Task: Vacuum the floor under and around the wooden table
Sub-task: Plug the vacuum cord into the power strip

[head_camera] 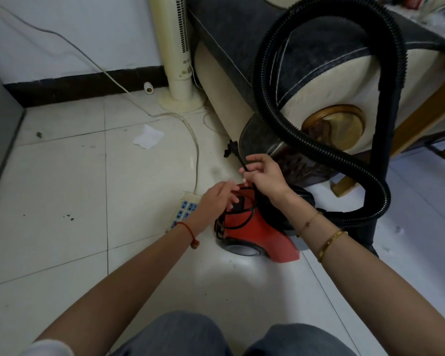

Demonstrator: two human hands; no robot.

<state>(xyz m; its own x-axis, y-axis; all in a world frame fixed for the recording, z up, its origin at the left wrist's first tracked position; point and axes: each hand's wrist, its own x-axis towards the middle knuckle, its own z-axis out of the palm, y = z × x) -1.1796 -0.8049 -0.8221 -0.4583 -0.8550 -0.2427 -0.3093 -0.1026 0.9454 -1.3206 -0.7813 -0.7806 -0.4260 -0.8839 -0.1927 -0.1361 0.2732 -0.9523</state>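
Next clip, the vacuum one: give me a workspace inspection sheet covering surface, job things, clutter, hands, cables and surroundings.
Surface: white tiled floor, with dark specks and smudges.
Job's things: red vacuum cleaner on the floor beside the sofa; its black ribbed hose loops up over the sofa arm. No wooden table identifiable.
Clutter: crumpled white tissue on the tiles.
Hands: right hand pinches the vacuum's black power cord, plug hanging free; left hand reaches over the cord coiled on the vacuum, fingers relaxed.
Cables: white power strip beside the vacuum, its white cable trailing toward the wall.
Surroundings: tower fan, sofa, grey cabinet.
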